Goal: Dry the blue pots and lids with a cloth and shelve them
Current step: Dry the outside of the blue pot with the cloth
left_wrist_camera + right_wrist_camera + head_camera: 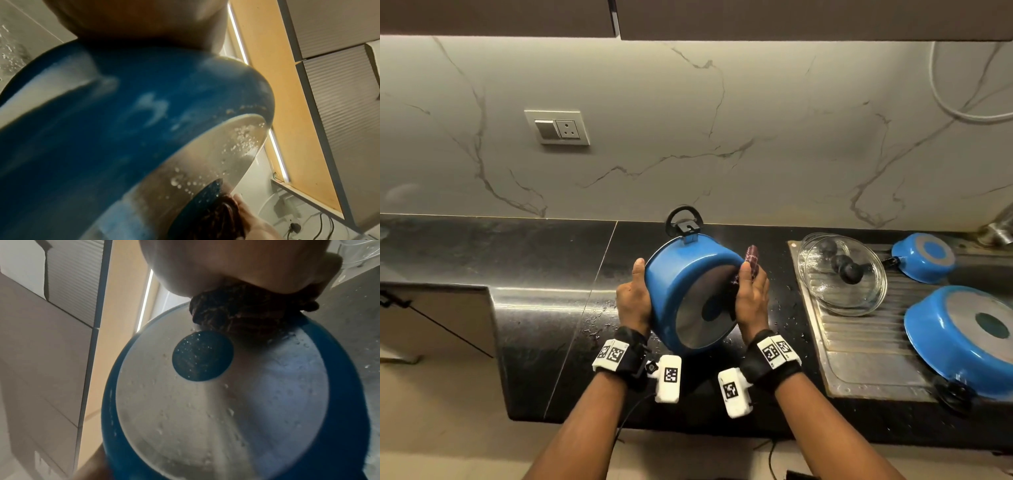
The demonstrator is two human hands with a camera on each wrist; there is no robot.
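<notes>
My right hand bunches the dark woven cloth against the steel base of the blue pot, centre frame, base tilted toward me; my left hand cups its smooth enamel wall, thumb up. Droplets bead the base, left of the cloth

**No readable text**

No words, brand names or numbers can be read anywhere. The only markings are black-and-white square code patterns on the white wrist blocks and wrist bands; these carry no letters.
</notes>
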